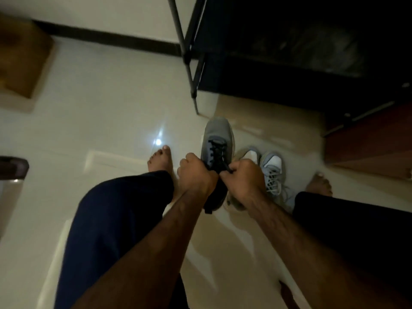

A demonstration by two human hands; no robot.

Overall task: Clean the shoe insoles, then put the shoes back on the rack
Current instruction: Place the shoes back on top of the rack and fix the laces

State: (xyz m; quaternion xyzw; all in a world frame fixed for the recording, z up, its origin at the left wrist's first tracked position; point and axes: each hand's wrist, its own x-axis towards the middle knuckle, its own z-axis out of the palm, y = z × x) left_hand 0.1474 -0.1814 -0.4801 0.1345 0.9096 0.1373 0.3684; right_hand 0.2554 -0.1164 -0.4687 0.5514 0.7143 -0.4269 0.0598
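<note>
A grey sneaker (217, 139) with black laces is held above the floor, toe pointing away from me. My left hand (196, 173) grips its left side near the collar. My right hand (242, 177) pinches the black laces at the tongue. Two pale sneakers stand on the floor just right of it: a white-toed one (273, 169) with white laces and another (248, 155) mostly hidden behind my right hand. The dark shoe rack (289, 52) stands at the upper right, its shelves in shadow.
Glossy pale tiles (111, 121) cover the floor. My bare feet (160, 158) rest on them on either side of the shoes. A brown cardboard box (22, 56) sits at the far left. A reddish wooden panel (374, 139) is at the right.
</note>
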